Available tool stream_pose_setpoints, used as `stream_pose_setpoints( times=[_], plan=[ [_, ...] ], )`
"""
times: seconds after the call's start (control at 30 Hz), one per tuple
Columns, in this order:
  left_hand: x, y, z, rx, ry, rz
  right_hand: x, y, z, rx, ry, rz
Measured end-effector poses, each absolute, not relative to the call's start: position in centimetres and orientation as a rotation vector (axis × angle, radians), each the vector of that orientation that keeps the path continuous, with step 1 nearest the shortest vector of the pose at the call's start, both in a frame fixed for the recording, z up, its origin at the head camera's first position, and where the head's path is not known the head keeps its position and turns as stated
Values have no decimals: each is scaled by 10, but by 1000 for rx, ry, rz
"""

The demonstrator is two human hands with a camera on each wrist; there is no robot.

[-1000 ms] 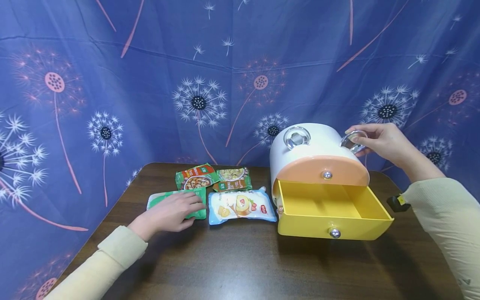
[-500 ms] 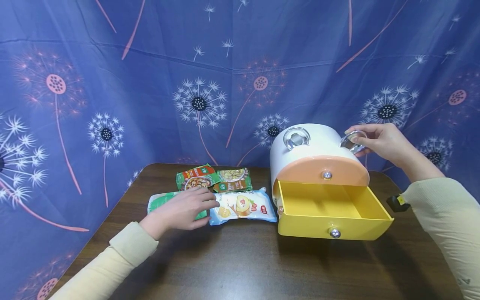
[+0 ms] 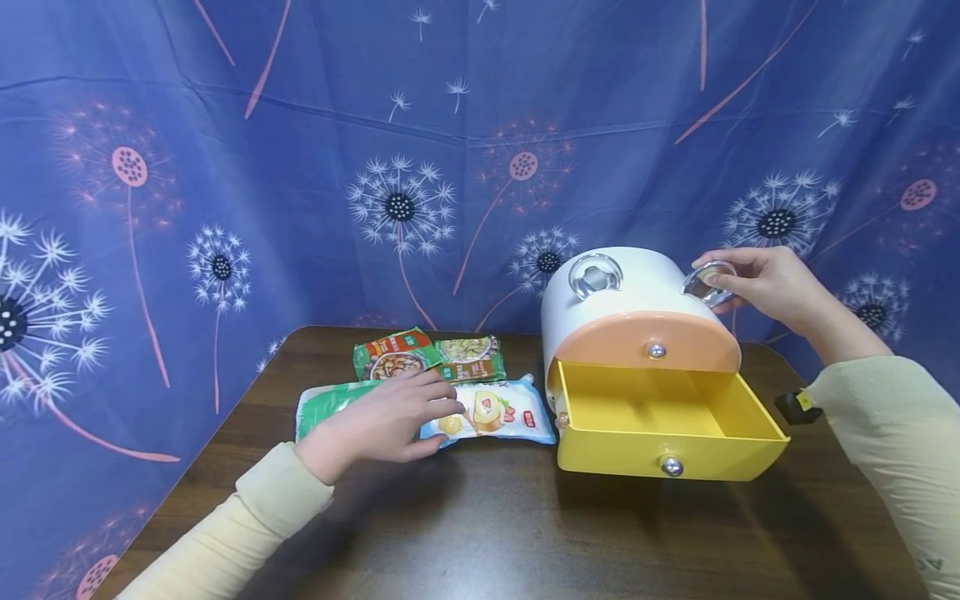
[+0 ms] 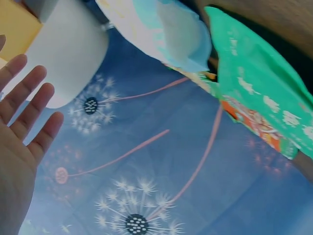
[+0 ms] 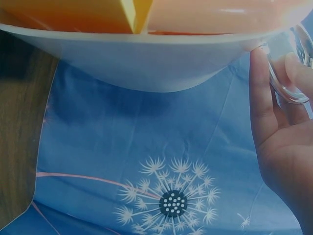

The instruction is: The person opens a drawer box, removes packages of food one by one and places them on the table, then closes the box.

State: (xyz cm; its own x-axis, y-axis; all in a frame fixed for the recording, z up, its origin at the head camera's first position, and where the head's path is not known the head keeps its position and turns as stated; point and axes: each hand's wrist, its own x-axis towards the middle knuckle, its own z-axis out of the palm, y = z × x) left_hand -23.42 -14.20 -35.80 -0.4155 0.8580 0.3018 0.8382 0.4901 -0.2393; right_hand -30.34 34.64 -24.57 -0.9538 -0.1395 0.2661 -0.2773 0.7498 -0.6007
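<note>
In the head view my left hand (image 3: 390, 417) hovers over the green packet (image 3: 318, 406) and the left end of the blue-and-white food packet (image 3: 498, 412). Its fingers are spread and hold nothing, as the left wrist view shows. My right hand (image 3: 772, 283) pinches the right silver ring (image 3: 697, 290) on top of a rounded white storage box (image 3: 562, 308). The yellow lower drawer (image 3: 615, 454) of that box is pulled out, with nothing inside. Above it, the peach upper front (image 3: 600, 342) is closed.
Behind the near packets lie a red-and-green food packet (image 3: 397, 354) and a brown-and-green one (image 3: 472, 358). A second silver ring (image 3: 607, 262) stands on the box's left side. The dark wooden table (image 3: 480, 533) meets a blue dandelion curtain (image 3: 300, 167).
My left hand has moved right, from over the green packet toward the blue-and-white one. The right hand stays on the ring, and the box and packets have not moved.
</note>
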Motion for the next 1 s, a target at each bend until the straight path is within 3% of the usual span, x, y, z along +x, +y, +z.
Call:
stream_pose_setpoints(
  times=[1.0],
  plan=[
    [-211, -94, -323, -1521, -2048, -111, -303, 343, -246, 351, -2720, 973]
  ],
)
